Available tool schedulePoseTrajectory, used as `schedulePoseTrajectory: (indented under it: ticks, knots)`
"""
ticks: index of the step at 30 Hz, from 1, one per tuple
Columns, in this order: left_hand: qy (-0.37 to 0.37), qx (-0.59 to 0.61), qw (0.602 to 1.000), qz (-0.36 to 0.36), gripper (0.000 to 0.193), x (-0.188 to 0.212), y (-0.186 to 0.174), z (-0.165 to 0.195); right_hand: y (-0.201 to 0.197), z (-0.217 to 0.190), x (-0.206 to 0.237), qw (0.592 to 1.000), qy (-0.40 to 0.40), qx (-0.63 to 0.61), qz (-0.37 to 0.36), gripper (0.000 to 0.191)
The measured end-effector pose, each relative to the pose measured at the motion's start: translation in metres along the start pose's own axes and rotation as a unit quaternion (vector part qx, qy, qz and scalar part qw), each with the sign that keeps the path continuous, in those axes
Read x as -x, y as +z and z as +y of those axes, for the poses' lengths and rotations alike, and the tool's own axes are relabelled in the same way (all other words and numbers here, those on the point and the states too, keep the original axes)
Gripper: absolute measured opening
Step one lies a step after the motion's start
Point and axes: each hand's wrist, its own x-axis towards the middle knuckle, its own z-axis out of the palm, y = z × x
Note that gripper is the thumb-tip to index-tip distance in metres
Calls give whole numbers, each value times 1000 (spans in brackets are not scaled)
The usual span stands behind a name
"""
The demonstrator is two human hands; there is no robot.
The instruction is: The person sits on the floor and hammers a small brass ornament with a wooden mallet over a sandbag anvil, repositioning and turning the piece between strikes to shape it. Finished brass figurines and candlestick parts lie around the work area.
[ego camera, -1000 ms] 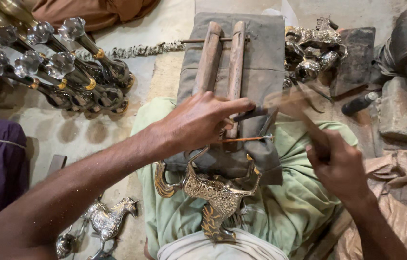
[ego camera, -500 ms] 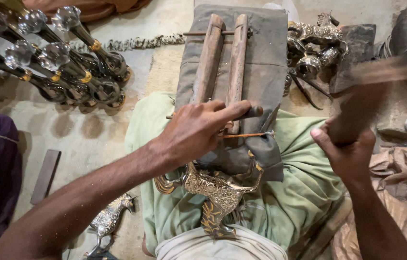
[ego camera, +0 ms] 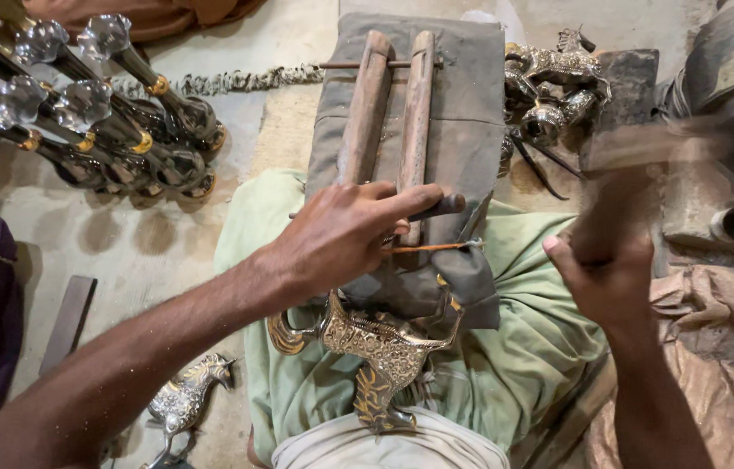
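Under the left hand [ego camera: 341, 239] lies a grey cloth [ego camera: 462, 104] over pale green fabric [ego camera: 523, 347]. Below it, an ornate brass-gold figure [ego camera: 380, 343] with engraved patterning. Left of that hand, dark stems topped by clear faceted crystal knobs [ego camera: 80, 100]; a silver horse figure [ego camera: 185, 399] lower down.

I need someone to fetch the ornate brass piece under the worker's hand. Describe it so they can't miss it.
Start at the grey cloth pad carrying two wooden bars. Below it, under the left hand, lies the ornate brass piece on green cloth. Unlike the silvery horse figure on the floor, it is golden with curled ends.
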Motion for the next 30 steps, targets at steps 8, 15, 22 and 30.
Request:
schedulePoseTrajectory:
  ticks: [8, 15, 22, 30]
  knots:
    - [21, -1, 1000, -5, 69, 15, 0, -19, 26, 3, 12, 960, -115, 256, -16, 24]
    - [40, 5, 999, -8, 67, 39, -7, -41, 57, -18, 23, 980, -80, 179, -15, 21]
    - [38, 12, 998, -40, 69, 48, -19, -53, 71, -49, 31, 993, 13, 113, -38, 26]
    - [21, -2, 998, -66, 66, 64, -45, -59, 94, -62, 42, 997, 4, 74, 5, 26]
